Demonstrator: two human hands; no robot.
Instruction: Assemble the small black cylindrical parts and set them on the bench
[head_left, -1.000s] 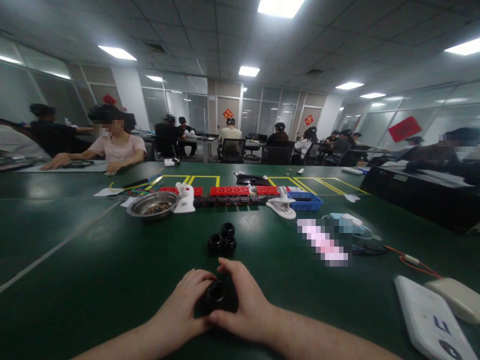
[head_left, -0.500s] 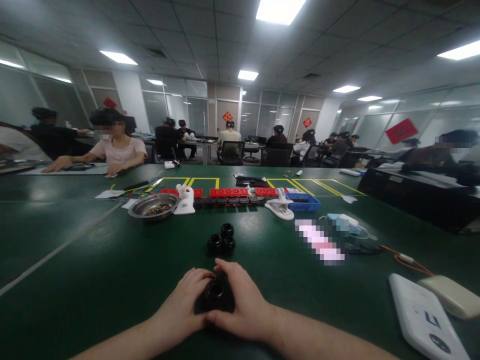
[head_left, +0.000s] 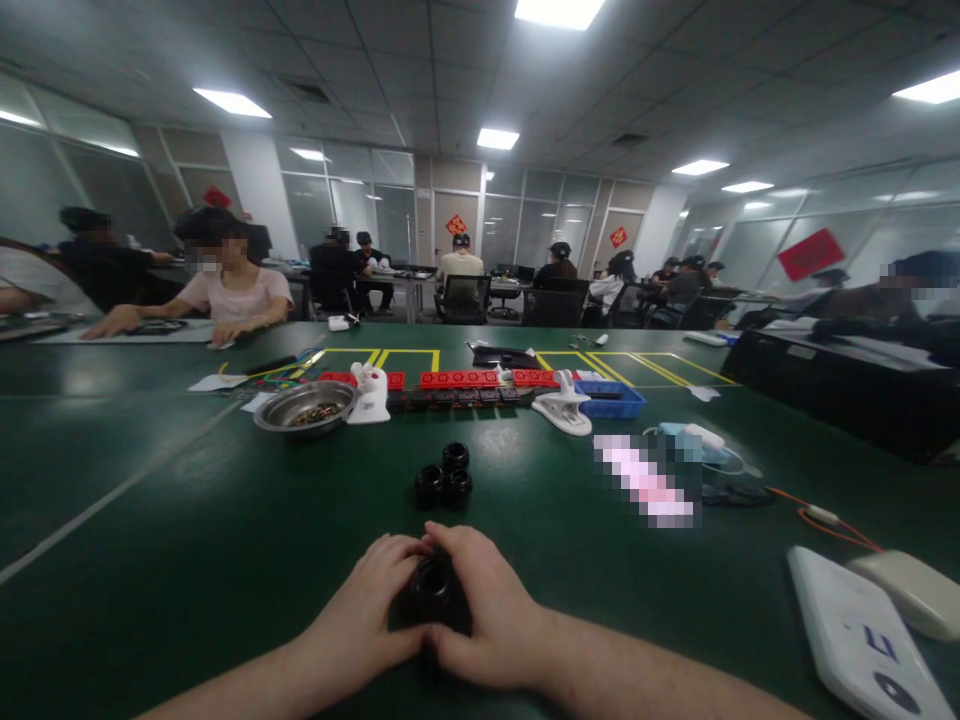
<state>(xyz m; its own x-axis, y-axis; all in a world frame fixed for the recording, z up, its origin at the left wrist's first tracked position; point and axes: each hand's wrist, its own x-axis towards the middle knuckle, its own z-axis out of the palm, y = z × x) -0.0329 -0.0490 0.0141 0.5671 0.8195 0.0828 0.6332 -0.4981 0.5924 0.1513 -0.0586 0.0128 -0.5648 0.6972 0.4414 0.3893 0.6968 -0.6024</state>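
Observation:
Both of my hands meet low in the middle of the green table (head_left: 187, 540). A black round part (head_left: 433, 588) with a hole on top sits between them. My left hand (head_left: 367, 610) cups its left side and my right hand (head_left: 487, 610) wraps its right side, fingertips touching above it. Three more black round parts (head_left: 444, 475) lie clustered a little farther out on the table.
Farther back are a metal bowl (head_left: 306, 408) of small pieces, red and black strips (head_left: 457, 388), two white holders (head_left: 562, 408), a blue tray (head_left: 609, 400). White devices (head_left: 862, 640) lie at right with an orange cable (head_left: 825, 520). A person in pink (head_left: 225, 290) sits across left.
My hands have closed slightly tighter round the black part, with the fingertips now meeting over it. The view shifted a little; nothing else on the table moved.

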